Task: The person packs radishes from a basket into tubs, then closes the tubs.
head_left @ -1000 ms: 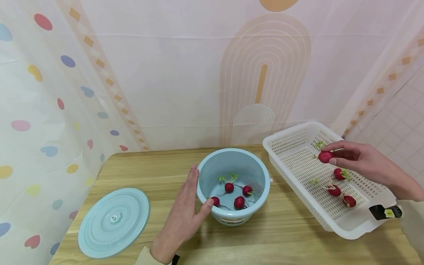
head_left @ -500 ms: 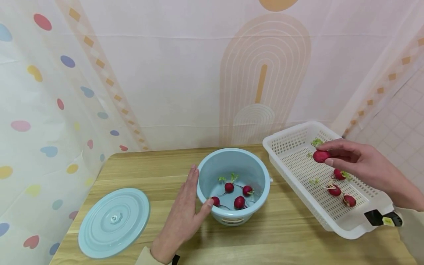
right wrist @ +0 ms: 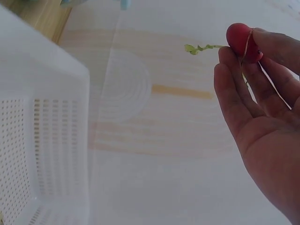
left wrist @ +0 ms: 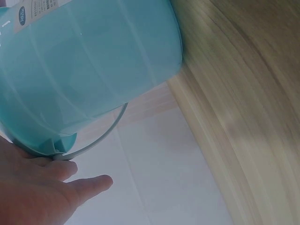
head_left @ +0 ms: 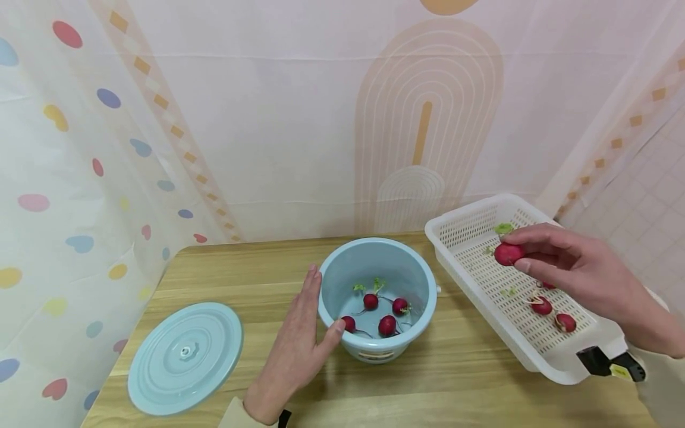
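Note:
My right hand (head_left: 580,267) pinches a red radish (head_left: 508,254) between thumb and fingers, above the white basket (head_left: 471,315). In the right wrist view this radish (right wrist: 244,43) shows a small green sprig and a thin root. Several other radishes lie in the basket, one of them (head_left: 565,323) near its front; my hand partly covers another. Against the left side of the light-blue bucket (head_left: 379,349) rests my left hand (head_left: 294,345), its fingers straight. Several radishes (head_left: 387,326) lie on the bucket's bottom. The left wrist view shows the bucket's side (left wrist: 93,65) and fingers by its rim.
A light-blue lid (head_left: 184,358) lies flat on the wooden table (head_left: 257,267), left of my left hand. Behind the table hangs a patterned curtain (head_left: 278,137). A thin handle (left wrist: 101,138) hangs along the bucket's side in the left wrist view.
My right hand has moved a little to the left with the radish, staying over the basket. My left hand has kept its place against the bucket.

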Demonstrator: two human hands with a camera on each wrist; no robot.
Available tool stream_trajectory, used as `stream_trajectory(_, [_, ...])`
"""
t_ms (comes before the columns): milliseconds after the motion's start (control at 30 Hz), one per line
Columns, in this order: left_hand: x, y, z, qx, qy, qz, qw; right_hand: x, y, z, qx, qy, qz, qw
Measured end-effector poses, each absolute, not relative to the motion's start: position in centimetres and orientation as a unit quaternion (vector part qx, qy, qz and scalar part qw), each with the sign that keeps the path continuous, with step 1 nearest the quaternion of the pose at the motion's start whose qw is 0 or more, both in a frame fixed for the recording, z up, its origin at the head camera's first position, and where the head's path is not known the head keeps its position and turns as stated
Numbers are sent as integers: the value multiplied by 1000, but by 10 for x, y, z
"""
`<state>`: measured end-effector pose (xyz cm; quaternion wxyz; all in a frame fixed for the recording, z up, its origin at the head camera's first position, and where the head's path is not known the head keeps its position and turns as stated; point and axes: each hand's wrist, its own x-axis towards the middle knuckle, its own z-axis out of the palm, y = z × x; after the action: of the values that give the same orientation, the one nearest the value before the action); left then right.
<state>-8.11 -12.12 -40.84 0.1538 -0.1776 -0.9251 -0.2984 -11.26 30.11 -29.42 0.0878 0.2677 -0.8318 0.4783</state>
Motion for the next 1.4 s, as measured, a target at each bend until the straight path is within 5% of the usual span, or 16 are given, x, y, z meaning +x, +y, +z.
stream_trajectory(867, [-82,-121,-409,-177,-926,-297,154,-96,236,-302,359,-748,542,133])
stream_trajectory(1400, [-82,-121,-409,-180,-924,-298,157,-98,198,-322,347,-756,547,92])
